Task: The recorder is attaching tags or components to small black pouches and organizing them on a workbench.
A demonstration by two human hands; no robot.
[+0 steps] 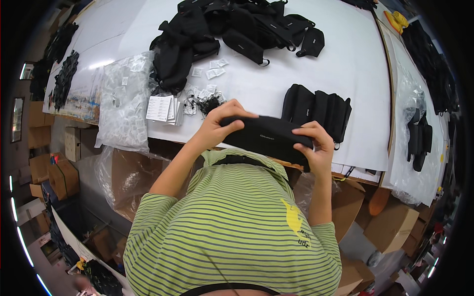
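A black fabric pouch (264,138) with a small pale logo is stretched between my hands at the table's near edge. My left hand (223,121) pinches its left end, thumb in front and fingers along the top. At the other end my right hand (316,143) grips the pouch between thumb and fingers. Just beyond it, a row of similar black pouches (316,111) lies side by side on the white table. Near my left hand are a tangle of black cords (210,102) and a stack of white printed cards (165,109).
A heap of black pouches (242,24) covers the far part of the white table (355,49). Small white packets (215,73) lie before it. At the left rests a clear plastic bag of white packets (126,103). Cardboard boxes (390,227) stand below the table's edge.
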